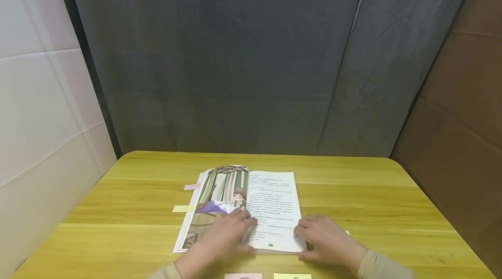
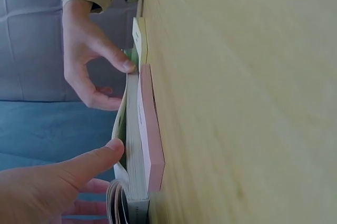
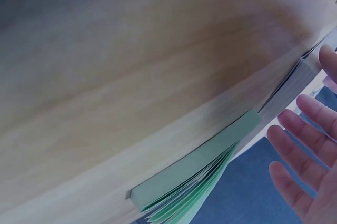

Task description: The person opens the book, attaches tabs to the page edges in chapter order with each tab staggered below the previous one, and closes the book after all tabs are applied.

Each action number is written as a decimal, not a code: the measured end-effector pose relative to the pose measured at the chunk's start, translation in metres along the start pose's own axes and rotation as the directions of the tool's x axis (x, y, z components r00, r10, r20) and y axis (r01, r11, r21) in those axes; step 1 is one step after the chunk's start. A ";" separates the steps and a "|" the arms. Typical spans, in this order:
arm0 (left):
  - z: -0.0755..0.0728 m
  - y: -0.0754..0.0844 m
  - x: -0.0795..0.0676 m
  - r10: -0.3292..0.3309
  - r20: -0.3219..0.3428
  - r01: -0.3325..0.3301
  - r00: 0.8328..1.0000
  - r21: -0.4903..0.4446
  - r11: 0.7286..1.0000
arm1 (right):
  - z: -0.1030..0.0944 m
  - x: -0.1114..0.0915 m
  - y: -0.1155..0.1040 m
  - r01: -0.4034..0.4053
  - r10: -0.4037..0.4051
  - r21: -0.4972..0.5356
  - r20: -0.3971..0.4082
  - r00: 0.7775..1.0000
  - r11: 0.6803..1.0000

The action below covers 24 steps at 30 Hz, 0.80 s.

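An open book [image 1: 274, 209] lies on the table, with an illustration on its left page and lines of text on the right. My left hand [image 1: 229, 233] rests low over the inner fold, its fingers reaching onto the text page; in the left wrist view the thumb [image 2: 108, 150] lies along the lower page edges. At the book's lower right corner is my right hand [image 1: 329, 239], fingertips at the right edge and thumb by the bottom edge. The right wrist view shows its fingers [image 3: 303, 142] spread and relaxed. Neither hand grips anything.
A pink flag [image 1: 191, 187] and a yellow flag [image 1: 183, 209] stick out from the left pages. In front lie a pink sticky-note pad [image 1: 243, 276] and a yellow pad [image 1: 292, 276]. A green pad [image 3: 195, 161] with fanned sheets sits beside the book, mostly behind my right hand.
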<state>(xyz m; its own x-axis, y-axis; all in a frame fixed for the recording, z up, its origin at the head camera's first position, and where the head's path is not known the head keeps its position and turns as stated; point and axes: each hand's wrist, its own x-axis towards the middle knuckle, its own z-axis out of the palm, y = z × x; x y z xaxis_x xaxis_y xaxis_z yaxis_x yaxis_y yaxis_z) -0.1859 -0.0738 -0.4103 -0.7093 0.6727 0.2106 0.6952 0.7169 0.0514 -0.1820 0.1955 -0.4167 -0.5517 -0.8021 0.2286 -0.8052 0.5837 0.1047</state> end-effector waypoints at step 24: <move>-0.005 -0.012 -0.008 0.094 -0.060 -0.102 0.994 -0.156 0.983 | 0.002 -0.002 0.000 0.000 0.000 -0.015 -0.007 1.000 1.000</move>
<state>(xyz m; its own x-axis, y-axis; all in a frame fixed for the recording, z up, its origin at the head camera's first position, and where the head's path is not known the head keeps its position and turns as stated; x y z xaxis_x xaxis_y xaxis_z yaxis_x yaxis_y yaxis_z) -0.1882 -0.0887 -0.4080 -0.6327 0.7248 0.2728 0.7736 0.6072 0.1810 -0.1810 0.1966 -0.4196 -0.5499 -0.8013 0.2357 -0.8020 0.5854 0.1188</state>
